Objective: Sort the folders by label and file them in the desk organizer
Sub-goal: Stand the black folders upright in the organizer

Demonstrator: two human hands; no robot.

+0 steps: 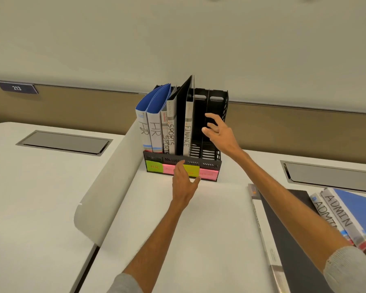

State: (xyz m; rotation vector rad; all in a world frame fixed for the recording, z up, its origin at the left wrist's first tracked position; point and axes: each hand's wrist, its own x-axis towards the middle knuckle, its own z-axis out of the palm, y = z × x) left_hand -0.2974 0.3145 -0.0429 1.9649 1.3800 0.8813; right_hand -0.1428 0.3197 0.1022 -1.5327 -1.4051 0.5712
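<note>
A black mesh desk organizer (217, 163) stands at the back of the desk, with coloured sticky labels on its front. Two blue HR folders (154, 115), two SPORTS folders (171, 127) and a black FINANCE folder (188, 123) stand in its left slots. The rightmost slots hold nothing. My left hand (183, 182) rests with straight fingers against the organizer's front, over the labels. My right hand (218, 132) hovers with relaxed, spread fingers by a divider just right of the FINANCE folder and holds nothing. At the right lie a black folder (287, 233) and two ADMIN folders (344, 212).
A white curved partition (106, 187) rises left of the organizer. Two grey cable hatches (63, 142) (330, 176) are set into the desktops on either side. A wall and a tan panel with a 213 sign (17, 88) run behind the desk.
</note>
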